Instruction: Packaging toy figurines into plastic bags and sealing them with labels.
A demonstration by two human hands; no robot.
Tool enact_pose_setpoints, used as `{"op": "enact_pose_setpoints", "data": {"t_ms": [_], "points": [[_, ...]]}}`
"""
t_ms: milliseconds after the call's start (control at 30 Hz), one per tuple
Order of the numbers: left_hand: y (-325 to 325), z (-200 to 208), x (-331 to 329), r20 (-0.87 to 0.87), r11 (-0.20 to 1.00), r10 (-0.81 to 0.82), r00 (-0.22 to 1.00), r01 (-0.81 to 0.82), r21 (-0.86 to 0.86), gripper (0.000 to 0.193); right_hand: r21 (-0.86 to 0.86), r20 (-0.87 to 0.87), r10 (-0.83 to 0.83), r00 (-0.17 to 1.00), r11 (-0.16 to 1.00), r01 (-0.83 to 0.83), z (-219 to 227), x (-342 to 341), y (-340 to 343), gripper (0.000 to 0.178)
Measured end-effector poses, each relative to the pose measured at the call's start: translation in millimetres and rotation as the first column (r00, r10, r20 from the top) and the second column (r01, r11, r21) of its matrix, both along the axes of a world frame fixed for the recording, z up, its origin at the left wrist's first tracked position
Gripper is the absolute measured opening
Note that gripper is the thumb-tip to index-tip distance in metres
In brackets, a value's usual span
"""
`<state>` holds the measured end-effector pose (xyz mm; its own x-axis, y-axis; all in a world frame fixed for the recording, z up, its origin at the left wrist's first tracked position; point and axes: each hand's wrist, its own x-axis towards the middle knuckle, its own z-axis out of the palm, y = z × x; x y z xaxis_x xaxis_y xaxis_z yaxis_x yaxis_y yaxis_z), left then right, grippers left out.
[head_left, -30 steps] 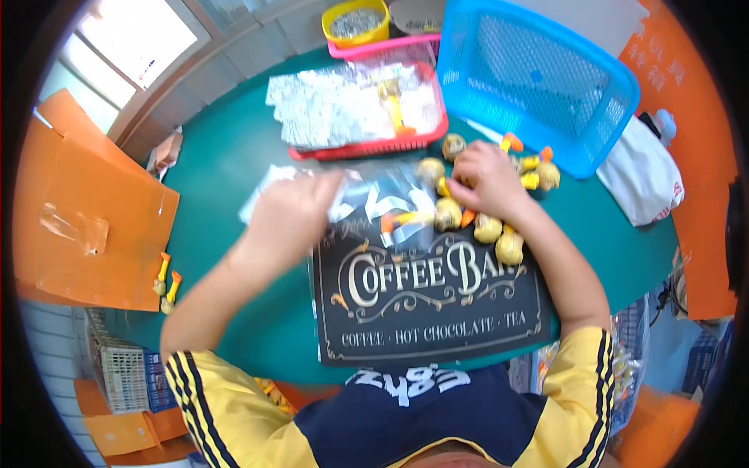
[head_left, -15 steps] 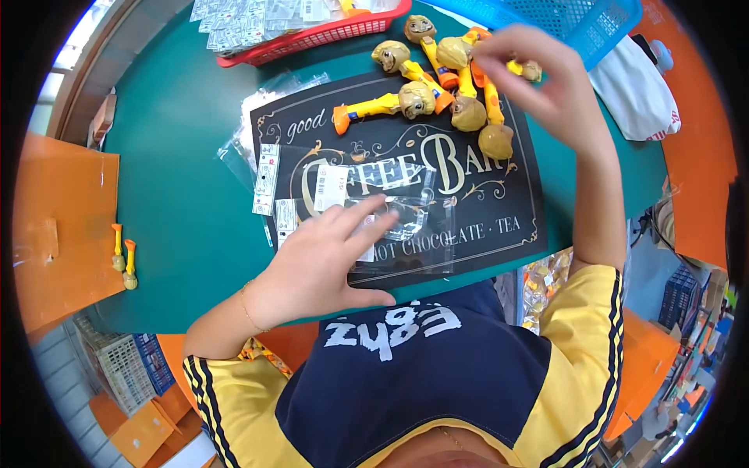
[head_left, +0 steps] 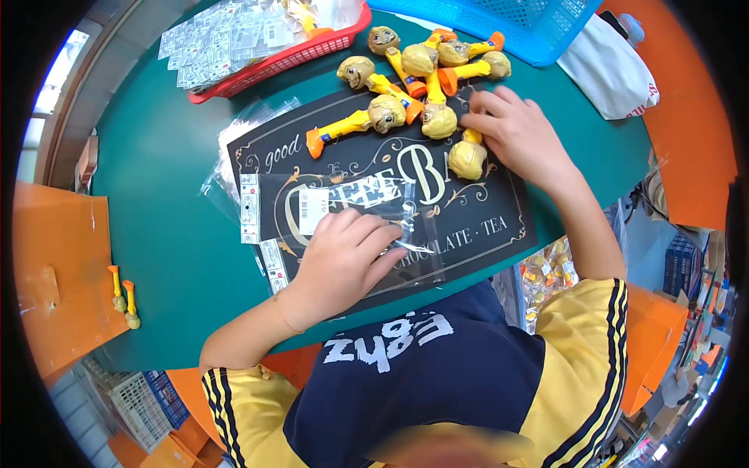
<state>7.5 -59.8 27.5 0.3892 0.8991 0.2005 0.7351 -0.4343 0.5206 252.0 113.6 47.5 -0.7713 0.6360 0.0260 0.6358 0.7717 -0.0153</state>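
Green table [head_left: 156, 179], black printed mat [head_left: 499, 203] on it. I've got left hand [head_left: 345, 256] on clear bags [head_left: 426, 226], fingers curled, can't tell if pinching; right hand [head_left: 521, 134] at a yellow figure [head_left: 468, 161], mat's upper right, grip unclear.

Bench [head_left: 168, 164] left: open lane between orange box [head_left: 62, 273] and black mat [head_left: 499, 204], two toy figures [head_left: 132, 318] beside box | far edge: red basket [head_left: 289, 59], blue basket [head_left: 499, 31] block | far right corner: white bag [head_left: 608, 74] | right side: room, right forearm [head_left: 587, 222] across | mat far edge: toy heap [head_left: 420, 60]; near half: left hand [head_left: 343, 253] over clear bags [head_left: 315, 209]
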Motion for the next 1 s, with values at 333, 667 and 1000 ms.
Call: {"op": "enact_pose_setpoints", "data": {"t_ms": [333,667,1000], "points": [[6,-15,-1,0.048,0.999,0.044,0.998,-0.043,-0.03,0.033,-0.853,-0.392,-0.816,0.423,0.151,-0.499,0,4,-88,0.041],[5,-24,-1,0.046,0.998,0.053,0.997,-0.052,-0.022,0.022,-0.805,-0.075,-0.985,0.157,-0.033,-0.593,-32,-39,-120,0.028],[3,-19,2,0.05,0.996,0.087,0.995,-0.086,-0.032,0.017,-0.864,-0.162,-0.963,0.217,0.033,-0.502,-35,-41,-126,0.028]]}}
